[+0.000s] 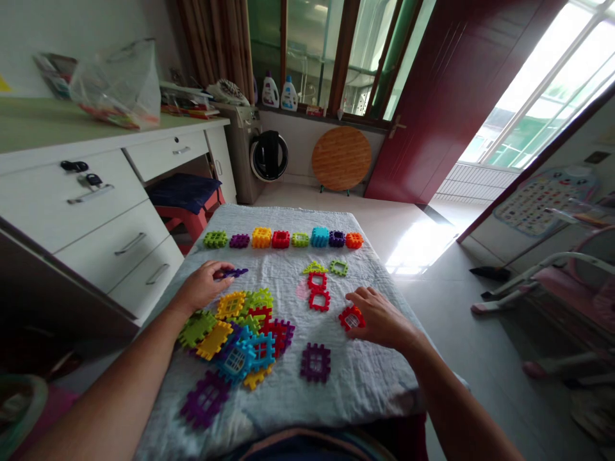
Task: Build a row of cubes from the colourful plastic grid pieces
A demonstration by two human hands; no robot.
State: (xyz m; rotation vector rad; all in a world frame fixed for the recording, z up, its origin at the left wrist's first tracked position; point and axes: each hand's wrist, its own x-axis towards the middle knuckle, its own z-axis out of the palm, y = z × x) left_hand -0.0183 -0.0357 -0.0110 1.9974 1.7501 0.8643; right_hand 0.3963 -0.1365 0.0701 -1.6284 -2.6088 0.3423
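Note:
My left hand [204,285] rests on the grey cloth [346,378], its fingers closed on a flat purple block piece [234,273]. My right hand [379,317] lies at the right, fingers curled on a red block piece [351,317]. Between them lies a heap of flat interlocking pieces [237,336] in yellow, green, blue, red and purple. Two red pieces [318,291] lie in the middle with a yellow-green triangle [314,267] and a green square [339,267] above. A single purple piece [316,362] lies nearer me. A row of assembled coloured cubes [281,239] lines the far edge.
White drawers [103,224] and a desk with a plastic bag [118,83] stand to the left. A red stool [192,214], a washing machine [254,157] and a round wooden board [341,157] are beyond. A pink child's chair [567,282] is at right.

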